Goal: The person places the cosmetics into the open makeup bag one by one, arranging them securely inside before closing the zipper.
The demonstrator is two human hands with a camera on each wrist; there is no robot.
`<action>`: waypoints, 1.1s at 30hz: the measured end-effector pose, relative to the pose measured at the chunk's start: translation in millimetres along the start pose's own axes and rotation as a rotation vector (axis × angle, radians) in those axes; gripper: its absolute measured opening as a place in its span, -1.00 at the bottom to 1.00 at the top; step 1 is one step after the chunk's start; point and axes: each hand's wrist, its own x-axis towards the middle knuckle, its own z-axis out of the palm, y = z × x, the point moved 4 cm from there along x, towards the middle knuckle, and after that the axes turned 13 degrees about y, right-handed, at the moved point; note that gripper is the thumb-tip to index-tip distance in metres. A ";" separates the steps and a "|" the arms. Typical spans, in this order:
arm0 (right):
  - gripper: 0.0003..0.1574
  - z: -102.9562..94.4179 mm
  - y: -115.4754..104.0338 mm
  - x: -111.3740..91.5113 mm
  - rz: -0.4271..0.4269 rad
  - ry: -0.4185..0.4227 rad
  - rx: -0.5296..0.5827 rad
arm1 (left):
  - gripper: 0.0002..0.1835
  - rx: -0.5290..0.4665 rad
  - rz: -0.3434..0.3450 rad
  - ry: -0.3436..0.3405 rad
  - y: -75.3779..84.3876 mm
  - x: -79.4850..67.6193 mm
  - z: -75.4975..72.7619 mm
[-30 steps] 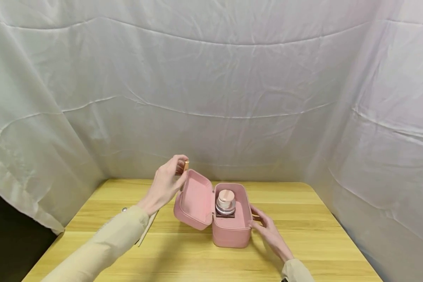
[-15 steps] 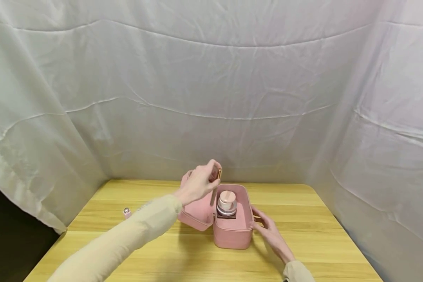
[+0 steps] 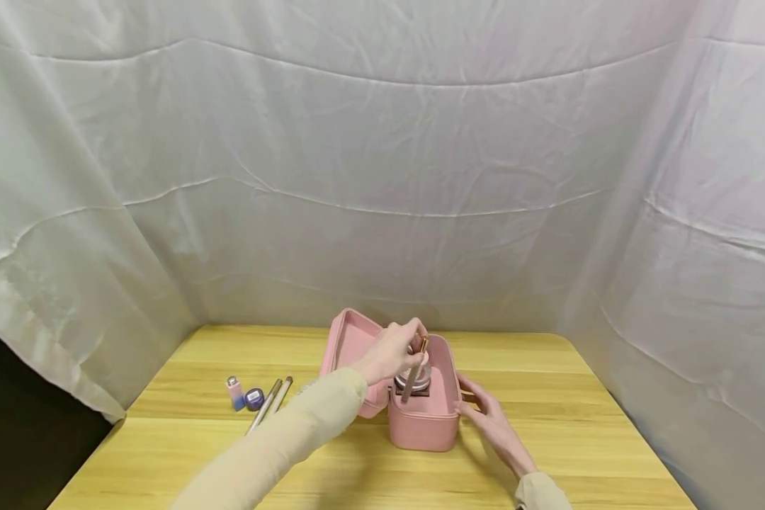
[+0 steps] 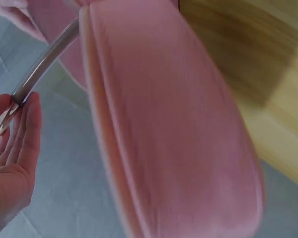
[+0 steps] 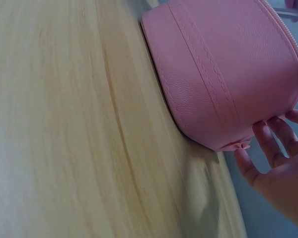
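My left hand [image 3: 389,354] pinches a slim brownish cosmetic tube [image 3: 411,386] by its gold end. The tube slants downward over the open pink vanity case [image 3: 423,432], its lower tip toward the interior. In the left wrist view, thumb and fingers hold the end of the tube [image 4: 47,58] beyond the pink lid [image 4: 159,119]. A round jar [image 3: 424,381] on a dark flat square item stands inside the case, partly hidden by the left hand. My right hand [image 3: 492,425] rests against the case's right side, fingertips touching its wall [image 5: 213,64] in the right wrist view.
On the wooden table [image 3: 548,397], left of the case, lie a pink-and-blue bottle [image 3: 235,394], a small purple jar [image 3: 253,399] and makeup brushes [image 3: 274,401], partly covered by the left sleeve. A pale curtain [image 3: 382,156] hangs behind and at both sides.
My left hand has moved right and down from beside the lid to over the case with the tube. Bottle, jar and brushes have come into sight. My right hand stays at the case.
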 end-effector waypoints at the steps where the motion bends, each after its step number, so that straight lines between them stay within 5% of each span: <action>1: -0.22 0.3 0.0 0.2 0.004 0.000 0.000 | -0.77 0.028 -0.009 -0.017 -1.5 -0.5 4.8; 16: -0.20 1.1 -2.5 -0.4 -0.004 -0.037 0.014 | -0.77 0.351 -0.040 -0.189 -14.5 -13.7 50.9; 33: -0.23 0.8 -2.4 0.0 -0.023 -0.036 0.012 | -0.83 0.415 -0.033 -0.119 -14.3 -16.0 54.8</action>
